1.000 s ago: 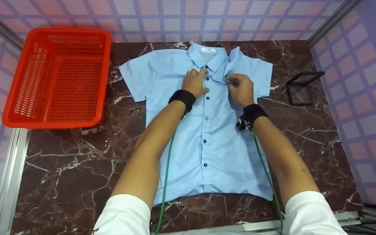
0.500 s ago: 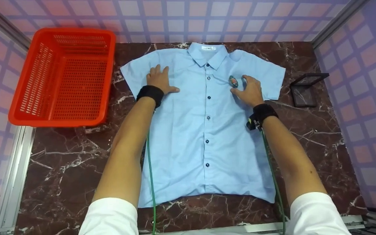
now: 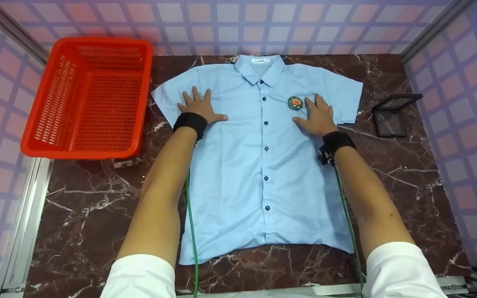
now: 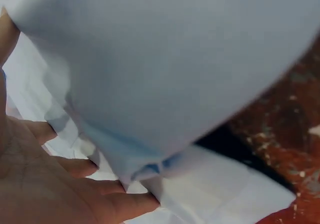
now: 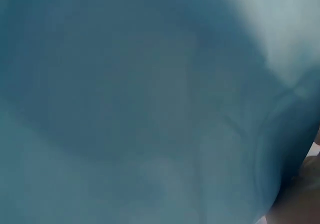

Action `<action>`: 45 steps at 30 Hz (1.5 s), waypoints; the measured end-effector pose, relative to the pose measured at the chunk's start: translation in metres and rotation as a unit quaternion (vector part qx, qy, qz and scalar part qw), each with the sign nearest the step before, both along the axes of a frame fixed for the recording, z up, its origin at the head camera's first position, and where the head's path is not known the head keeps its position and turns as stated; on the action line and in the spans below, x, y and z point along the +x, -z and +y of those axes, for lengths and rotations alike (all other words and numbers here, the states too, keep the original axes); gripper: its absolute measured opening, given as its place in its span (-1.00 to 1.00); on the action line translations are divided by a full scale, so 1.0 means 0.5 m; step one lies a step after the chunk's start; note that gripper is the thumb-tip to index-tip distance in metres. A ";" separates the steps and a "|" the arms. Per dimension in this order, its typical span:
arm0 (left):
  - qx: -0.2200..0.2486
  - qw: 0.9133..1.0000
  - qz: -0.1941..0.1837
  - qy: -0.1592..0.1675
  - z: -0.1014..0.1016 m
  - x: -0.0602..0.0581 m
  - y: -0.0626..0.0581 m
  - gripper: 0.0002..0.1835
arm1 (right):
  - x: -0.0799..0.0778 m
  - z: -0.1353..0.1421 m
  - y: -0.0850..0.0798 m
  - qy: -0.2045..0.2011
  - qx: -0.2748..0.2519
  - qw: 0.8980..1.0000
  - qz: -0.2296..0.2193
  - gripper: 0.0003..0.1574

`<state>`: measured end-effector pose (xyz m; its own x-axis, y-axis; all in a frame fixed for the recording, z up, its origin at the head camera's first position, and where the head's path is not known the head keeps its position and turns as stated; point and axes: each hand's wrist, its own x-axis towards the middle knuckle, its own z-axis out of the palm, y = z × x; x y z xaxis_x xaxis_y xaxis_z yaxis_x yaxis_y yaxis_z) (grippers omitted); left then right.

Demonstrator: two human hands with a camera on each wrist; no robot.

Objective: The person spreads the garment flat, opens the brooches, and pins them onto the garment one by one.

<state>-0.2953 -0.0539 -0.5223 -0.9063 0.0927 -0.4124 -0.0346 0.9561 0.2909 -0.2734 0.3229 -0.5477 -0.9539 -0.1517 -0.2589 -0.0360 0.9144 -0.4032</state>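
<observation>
A light blue short-sleeved shirt (image 3: 238,174) lies spread out front side up, collar toward the back wall, with dark buttons down its middle. On its right chest, as I look at it, sits a round green badge (image 3: 295,103) with a red centre. My left hand (image 3: 199,106) rests on the left chest near the sleeve, fingers spread. Just right of the badge, my right hand (image 3: 318,118) touches the shirt with straight fingers. In the left wrist view, the left fingers (image 4: 75,166) press against the pale cloth. Blurred blue cloth (image 5: 125,103) fills most of the right wrist view.
A red plastic basket (image 3: 87,154) stands at the back left. To the right of the shirt is a small black-framed clear case (image 3: 391,122), its lid raised. Patterned walls enclose the dark marble tabletop (image 3: 93,231) at the back and sides. Green cables trail from both wrists.
My right hand has let go of the badge, which now lies flat with its face up. My left hand has moved left from the button line to the chest, and the right sleeve is spread flatter.
</observation>
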 end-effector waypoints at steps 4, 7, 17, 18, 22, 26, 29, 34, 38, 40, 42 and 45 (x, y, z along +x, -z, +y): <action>-0.004 1.000 -0.001 0.001 -0.004 -0.005 0.014 0.17 | -0.002 0.000 0.003 -0.015 0.025 0.999 -0.020 0.27; -0.012 1.000 0.003 -0.007 -0.006 -0.017 0.028 0.14 | -0.008 0.000 -0.004 -0.015 0.028 0.999 -0.019 0.34; -0.039 0.995 0.091 0.006 0.026 -0.063 0.008 -0.01 | -0.038 -0.044 -0.050 -0.009 0.028 0.997 0.066 0.15; -0.038 0.994 0.099 0.010 0.035 -0.063 0.001 -0.01 | -0.041 -0.054 -0.053 -0.009 0.031 0.997 0.073 0.13; -0.021 0.993 0.120 0.010 0.076 -0.064 -0.019 0.01 | -0.050 -0.100 -0.065 -0.007 0.038 0.995 0.094 0.07; -0.006 0.993 0.116 0.002 0.116 -0.060 -0.025 0.04 | -0.053 -0.147 -0.073 -0.009 0.043 0.994 0.102 0.01; -0.003 0.994 0.109 0.004 0.137 -0.051 -0.032 0.04 | -0.053 -0.174 -0.077 -0.011 0.046 0.994 0.098 -0.03; -0.005 0.994 0.113 0.012 0.160 -0.045 -0.045 0.03 | -0.056 -0.189 -0.086 -0.012 0.054 0.995 0.089 -0.04; -0.017 0.993 0.119 0.013 0.164 -0.051 -0.041 0.05 | -0.061 -0.184 -0.088 -0.001 0.058 0.995 0.086 -0.04; -0.027 0.992 0.119 0.015 0.164 -0.051 -0.039 0.05 | -0.061 -0.181 -0.088 0.003 0.060 0.995 0.086 -0.04; -0.032 0.992 0.118 0.016 0.164 -0.050 -0.037 0.04 | -0.061 -0.179 -0.089 0.004 0.062 0.994 0.085 -0.04; -0.029 0.992 0.119 0.016 0.164 -0.050 -0.038 0.03 | -0.062 -0.178 -0.091 0.005 0.067 0.994 0.087 -0.06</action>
